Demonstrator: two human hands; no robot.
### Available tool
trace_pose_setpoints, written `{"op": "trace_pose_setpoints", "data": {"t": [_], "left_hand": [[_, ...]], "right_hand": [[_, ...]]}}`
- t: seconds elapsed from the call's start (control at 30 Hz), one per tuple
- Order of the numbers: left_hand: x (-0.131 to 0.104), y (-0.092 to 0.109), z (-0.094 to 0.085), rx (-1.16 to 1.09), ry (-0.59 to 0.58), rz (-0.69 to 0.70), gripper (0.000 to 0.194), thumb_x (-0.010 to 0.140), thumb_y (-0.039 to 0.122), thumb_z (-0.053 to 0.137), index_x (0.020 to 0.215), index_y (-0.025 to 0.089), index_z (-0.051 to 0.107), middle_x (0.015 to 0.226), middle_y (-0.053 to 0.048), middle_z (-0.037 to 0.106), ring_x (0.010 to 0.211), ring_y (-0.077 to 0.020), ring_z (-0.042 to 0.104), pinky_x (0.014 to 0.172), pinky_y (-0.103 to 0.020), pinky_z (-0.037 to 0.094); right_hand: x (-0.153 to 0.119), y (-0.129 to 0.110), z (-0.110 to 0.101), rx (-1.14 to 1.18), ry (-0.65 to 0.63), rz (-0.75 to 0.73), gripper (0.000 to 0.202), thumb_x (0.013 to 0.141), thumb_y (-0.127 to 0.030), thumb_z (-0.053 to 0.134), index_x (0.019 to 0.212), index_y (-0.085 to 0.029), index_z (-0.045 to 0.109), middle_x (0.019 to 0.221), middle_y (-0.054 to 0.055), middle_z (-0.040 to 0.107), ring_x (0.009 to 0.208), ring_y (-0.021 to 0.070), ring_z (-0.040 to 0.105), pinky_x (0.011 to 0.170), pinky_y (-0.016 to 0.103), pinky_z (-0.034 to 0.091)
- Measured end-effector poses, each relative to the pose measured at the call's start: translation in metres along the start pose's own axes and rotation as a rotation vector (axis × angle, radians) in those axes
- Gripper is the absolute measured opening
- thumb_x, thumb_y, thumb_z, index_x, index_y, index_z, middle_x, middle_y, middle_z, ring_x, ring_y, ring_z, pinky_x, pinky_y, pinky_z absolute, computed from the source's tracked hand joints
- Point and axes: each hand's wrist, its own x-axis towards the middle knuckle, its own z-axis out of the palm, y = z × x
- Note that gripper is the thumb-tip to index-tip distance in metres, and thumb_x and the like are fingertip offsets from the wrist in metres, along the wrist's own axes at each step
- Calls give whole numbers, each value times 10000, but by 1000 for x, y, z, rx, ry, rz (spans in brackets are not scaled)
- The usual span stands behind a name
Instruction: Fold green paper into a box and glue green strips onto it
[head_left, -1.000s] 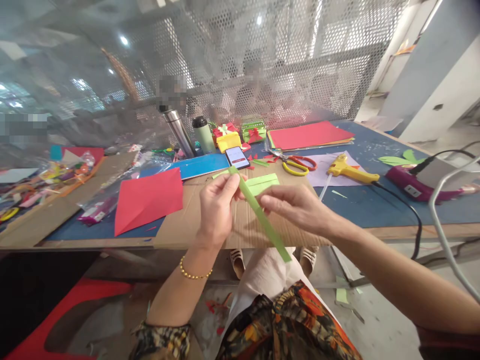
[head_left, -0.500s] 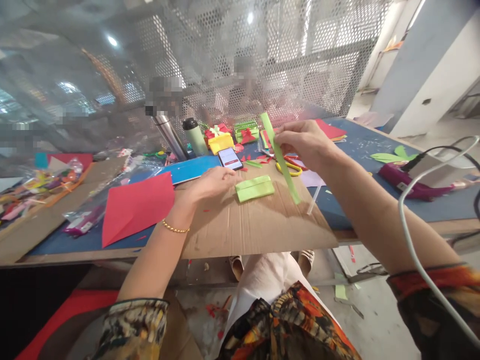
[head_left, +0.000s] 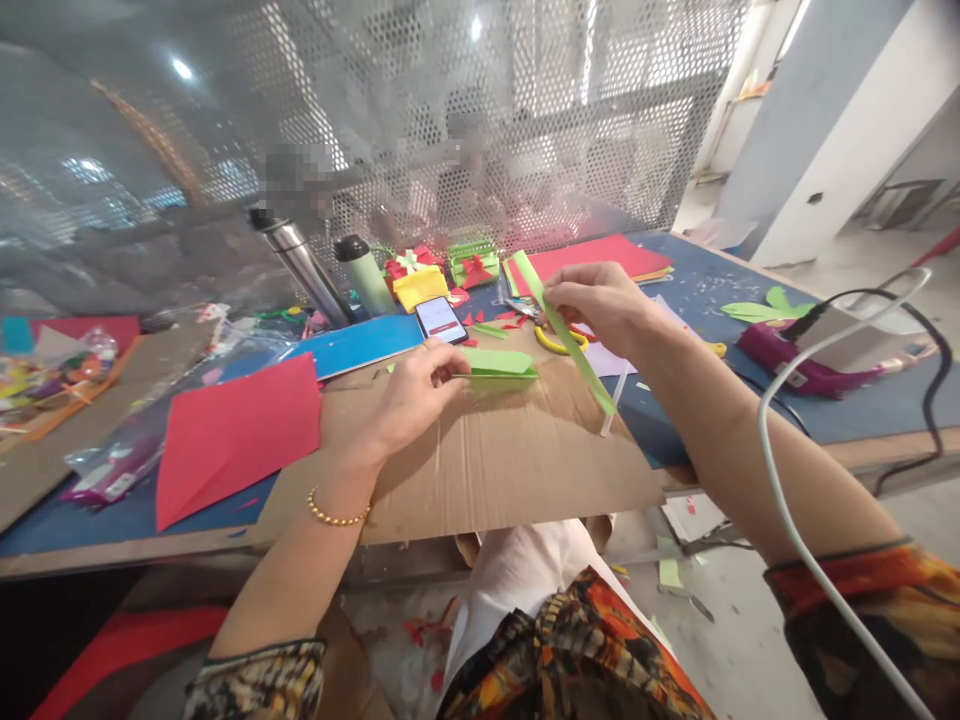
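Observation:
My left hand (head_left: pixel 426 392) is closed on the left end of a folded green paper piece (head_left: pixel 499 368), whose upper flap stands a little raised from the layer below. It sits over a brown cardboard sheet (head_left: pixel 480 470). Between the thumb and fingers of my right hand (head_left: pixel 600 300) is a long green paper strip (head_left: pixel 574 350), slanting down to the right above the cardboard. Yellow-handled scissors (head_left: pixel 551 342) lie behind the strip. A thin white stick (head_left: pixel 615 400) rests near the strip's lower end.
A phone (head_left: pixel 441 320), a blue sheet (head_left: pixel 356 348) and a red sheet (head_left: pixel 244 435) lie to the left. Behind stand a steel flask (head_left: pixel 304 265), a green bottle (head_left: pixel 365 275) and small paper boxes (head_left: pixel 474 264). A purple glue gun (head_left: pixel 806 360) and white cable (head_left: pixel 776 470) are at right.
My left hand has taken hold of the folded green paper, and its flap has lifted. The strip stays in my right hand. The view has shifted slightly.

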Motion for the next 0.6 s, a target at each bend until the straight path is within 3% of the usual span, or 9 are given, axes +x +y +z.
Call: {"op": "trace_pose_setpoints", "data": {"t": [0.13,0.27,0.37,0.43,0.53,0.6], "left_hand": [[1,-2,-10,62,140,168,84,848,191,725,775,233,716,840,-27,611,752,-171,550,692,-303,456],[4,-14,-16,52,233,125,55,836,230,749,787,235,725,987,-57,634,765,-170,550,697,-308,489],[5,-20,-20,-19,279,90,53,796,242,767,793,224,718,1086,-67,642,919,-196,594,822,-333,515],[6,-20,-21,-145,261,48,85,786,249,765,813,217,691,1028,-55,648,922,-193,599,820,-323,506],[6,-17,-23,-335,213,-29,134,796,263,760,841,216,642,879,-17,617,750,-148,550,678,-274,454],[5,-13,-23,-355,221,-42,154,783,259,773,834,213,635,890,-13,611,730,-134,523,658,-263,429]], "right_hand": [[-4,-4,-3,31,-6,-4,161,780,-126,631,627,-176,613,549,7,596,513,114,583,507,243,459],[-10,-5,3,-15,-63,-20,146,816,-173,663,692,-178,586,700,51,693,582,122,646,510,226,448],[-14,-6,7,3,-106,-36,175,848,-209,676,746,-197,535,769,51,709,622,135,685,554,244,501],[-17,-7,9,9,-137,-52,179,870,-219,656,763,-209,513,713,19,673,580,121,653,557,250,495],[-20,-8,12,-22,-156,-84,145,862,-218,646,791,-212,520,624,-35,573,495,83,509,497,240,385],[-21,-8,15,-49,-181,-104,137,825,-235,680,840,-209,547,599,-67,488,497,79,424,484,246,315]]}}
